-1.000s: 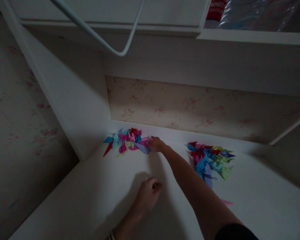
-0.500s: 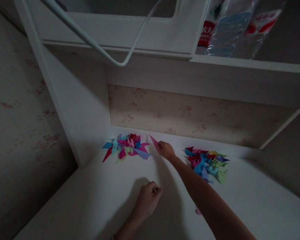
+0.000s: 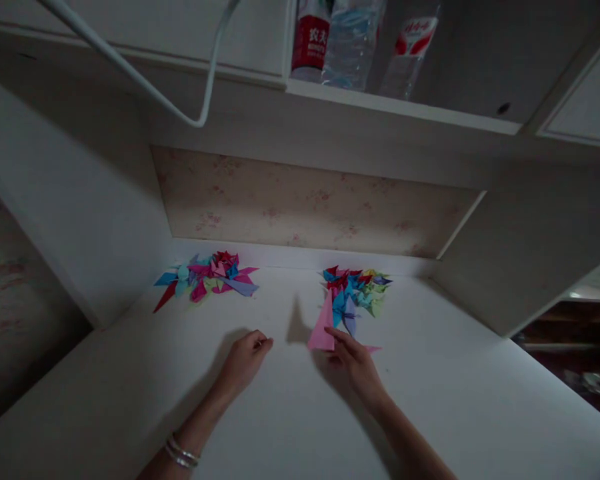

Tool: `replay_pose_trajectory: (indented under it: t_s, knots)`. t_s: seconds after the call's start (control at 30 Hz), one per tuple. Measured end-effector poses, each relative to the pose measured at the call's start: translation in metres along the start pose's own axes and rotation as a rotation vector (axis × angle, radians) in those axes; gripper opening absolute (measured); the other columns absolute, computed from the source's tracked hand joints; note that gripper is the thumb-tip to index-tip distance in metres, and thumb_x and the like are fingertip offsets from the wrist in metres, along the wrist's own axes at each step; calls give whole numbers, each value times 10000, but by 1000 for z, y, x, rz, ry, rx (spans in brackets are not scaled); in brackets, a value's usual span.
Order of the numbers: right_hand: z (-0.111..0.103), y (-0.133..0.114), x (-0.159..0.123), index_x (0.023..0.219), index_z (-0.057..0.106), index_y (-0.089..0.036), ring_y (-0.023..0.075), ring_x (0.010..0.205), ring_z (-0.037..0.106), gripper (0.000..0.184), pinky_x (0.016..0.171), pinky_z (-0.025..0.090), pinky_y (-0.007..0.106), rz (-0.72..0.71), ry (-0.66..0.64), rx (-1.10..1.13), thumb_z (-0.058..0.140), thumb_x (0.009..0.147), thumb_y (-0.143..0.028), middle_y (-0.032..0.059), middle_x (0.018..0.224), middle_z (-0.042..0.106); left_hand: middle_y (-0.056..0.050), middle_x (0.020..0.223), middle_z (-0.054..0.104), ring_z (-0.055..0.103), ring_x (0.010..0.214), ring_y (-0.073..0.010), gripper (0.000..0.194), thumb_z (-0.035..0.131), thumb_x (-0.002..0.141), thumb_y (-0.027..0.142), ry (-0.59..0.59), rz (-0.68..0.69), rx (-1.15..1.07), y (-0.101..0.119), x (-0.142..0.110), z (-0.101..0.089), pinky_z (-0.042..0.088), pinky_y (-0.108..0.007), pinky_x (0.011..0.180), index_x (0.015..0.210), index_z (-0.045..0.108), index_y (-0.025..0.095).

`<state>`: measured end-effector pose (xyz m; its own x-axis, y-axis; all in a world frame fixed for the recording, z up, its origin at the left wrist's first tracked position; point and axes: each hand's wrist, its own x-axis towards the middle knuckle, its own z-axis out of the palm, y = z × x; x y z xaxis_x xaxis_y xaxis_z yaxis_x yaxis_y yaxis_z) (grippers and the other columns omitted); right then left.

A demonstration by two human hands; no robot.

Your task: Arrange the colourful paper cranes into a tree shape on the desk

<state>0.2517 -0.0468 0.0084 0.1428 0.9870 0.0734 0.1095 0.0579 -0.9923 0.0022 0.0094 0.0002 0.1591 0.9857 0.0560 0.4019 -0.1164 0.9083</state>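
My right hand (image 3: 353,363) pinches a pink folded paper (image 3: 323,327) by its right side and holds it pointed end up. Just behind it lies the right pile of folded paper cranes (image 3: 363,293), in blue, red, green and purple. Past my right fingers, the tip of another pink paper piece (image 3: 373,349) shows on the desk, its rest hidden. My left hand (image 3: 247,357) is closed above the desk, fingertips together; whether anything is between them I cannot make out. Farther left sits a second pile of colourful folded paper (image 3: 215,277).
Both piles lie along the back of the white desk (image 3: 290,427), near the flowered wall panel (image 3: 290,207). A white cable (image 3: 200,122) hangs in front of the shelf. Plastic bottles (image 3: 353,43) stand on the shelf above. Side panels (image 3: 480,267) bound the desk.
My right hand has drawn back from near the left pile to in front of the right pile, still holding the pink paper. The view has swung right. My left hand stays closed.
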Motion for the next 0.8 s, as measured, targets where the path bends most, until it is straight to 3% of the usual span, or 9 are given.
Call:
replay_pose_trajectory:
  t_s: [0.13,0.3,0.4,0.53,0.67,0.8]
  knots:
    - [-8,3,-16,1072,695,-213,178,705,607,357,650,503,313,-148,75,-102,549,851,-452,72,871,665,57,557,444,438,573,-136,312,502,789,454,-14,18,37,2,-4,2,315,-224,555,621,515,192]
    - [-22,-15,-18,869,710,-226,225,999,547,223,855,455,349,-409,370,-201,590,840,-411,91,1036,598,53,579,436,436,595,-140,331,511,794,470,-28,26,63,-1,-3,3,328,-222,563,606,483,199]
    - [-34,-19,-19,921,657,-216,217,987,557,263,869,441,350,-350,424,-116,553,862,-450,82,1022,627,51,589,441,437,596,-141,335,515,797,483,-33,15,60,-2,-1,3,331,-224,566,620,496,199]
    - [-38,-22,-19,1037,622,-215,184,853,576,344,754,455,290,-171,412,32,557,852,-499,47,941,642,38,617,482,465,617,-151,326,522,801,479,-43,8,80,0,-2,3,342,-234,588,647,539,192]
    - [-32,-27,-15,1190,565,-235,135,628,527,454,536,396,232,20,278,168,576,835,-516,-4,799,610,40,608,473,464,614,-154,335,534,787,497,-50,0,68,3,-3,2,346,-240,587,646,544,194]
    - [-22,-26,-14,1021,648,-182,117,567,476,417,525,354,228,111,78,216,643,781,-523,-19,676,585,57,576,413,414,566,-125,368,569,757,522,-49,-21,-25,10,-6,3,331,-225,538,608,513,190]
